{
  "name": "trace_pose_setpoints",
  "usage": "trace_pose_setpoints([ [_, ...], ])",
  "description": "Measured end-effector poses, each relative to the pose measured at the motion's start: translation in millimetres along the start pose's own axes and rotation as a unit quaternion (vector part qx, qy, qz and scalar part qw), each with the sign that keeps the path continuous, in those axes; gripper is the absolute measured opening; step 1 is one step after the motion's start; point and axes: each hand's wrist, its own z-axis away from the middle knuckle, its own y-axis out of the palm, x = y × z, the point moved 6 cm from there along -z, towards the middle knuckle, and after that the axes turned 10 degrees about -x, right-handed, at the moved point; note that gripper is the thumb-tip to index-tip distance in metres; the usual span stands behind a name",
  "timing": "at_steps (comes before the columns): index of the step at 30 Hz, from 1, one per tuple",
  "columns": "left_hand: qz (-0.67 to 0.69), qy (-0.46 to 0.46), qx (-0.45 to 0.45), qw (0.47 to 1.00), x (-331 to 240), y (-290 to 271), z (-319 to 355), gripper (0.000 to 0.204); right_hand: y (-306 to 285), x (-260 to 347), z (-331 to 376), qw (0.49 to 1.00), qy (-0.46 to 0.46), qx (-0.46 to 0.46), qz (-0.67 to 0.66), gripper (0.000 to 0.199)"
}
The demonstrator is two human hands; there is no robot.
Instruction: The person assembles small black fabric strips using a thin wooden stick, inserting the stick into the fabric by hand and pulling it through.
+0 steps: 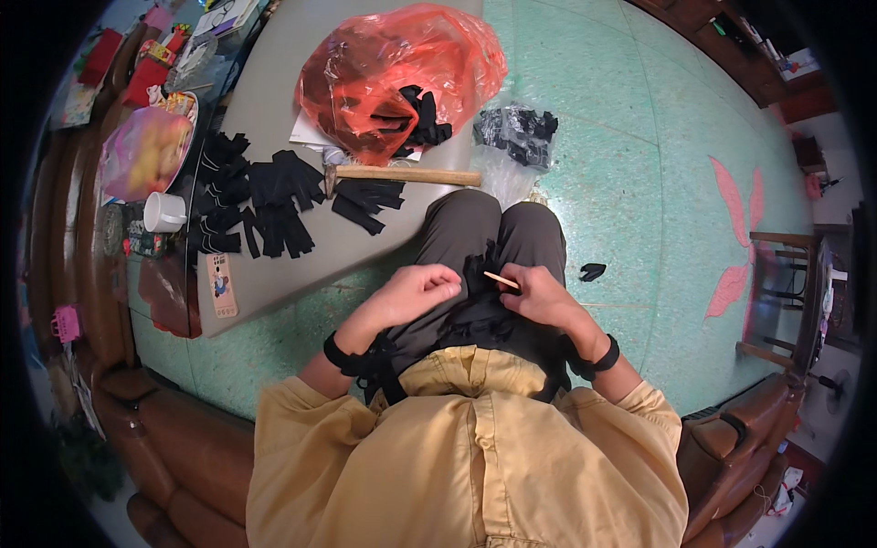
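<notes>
Your right fingers [517,274] grip a thin wooden stick [500,279] above your dark trousers [461,222]; your left fingers [444,279] are curled, contents indeterminable. Black pieces [475,279] lie on your lap between them. Beyond, a hammer [406,175] rests on the grey desk [365,245].

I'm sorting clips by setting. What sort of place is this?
Probably a home living room: a brown sofa and a white mug give it a lived-in look, although a hammer and black pieces lie on the grey table.
</notes>
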Motion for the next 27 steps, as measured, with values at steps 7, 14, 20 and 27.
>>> trace_pose_setpoints([
  [7, 0.051, -0.037, 0.020, 0.998, -1, 15, 9, 0.031, -17, -9, 2, 0.986, 0.040, -0.095, -0.133, 0.014],
  [14, 0.289, -0.005, -0.135, 0.948, -6, -10, -2, 0.029, -13, 3, 2, 0.990, 0.025, -0.071, -0.121, 0.020],
  [20, 0.261, -0.025, -0.194, 0.945, -13, -18, 2, 0.023, -21, 31, 3, 0.983, -0.104, -0.145, -0.042, 0.021],
  [27, 0.324, -0.003, -0.227, 0.918, -18, -14, 1, 0.018, -14, 72, 28, 0.961, -0.200, -0.164, 0.094, 0.016],
])
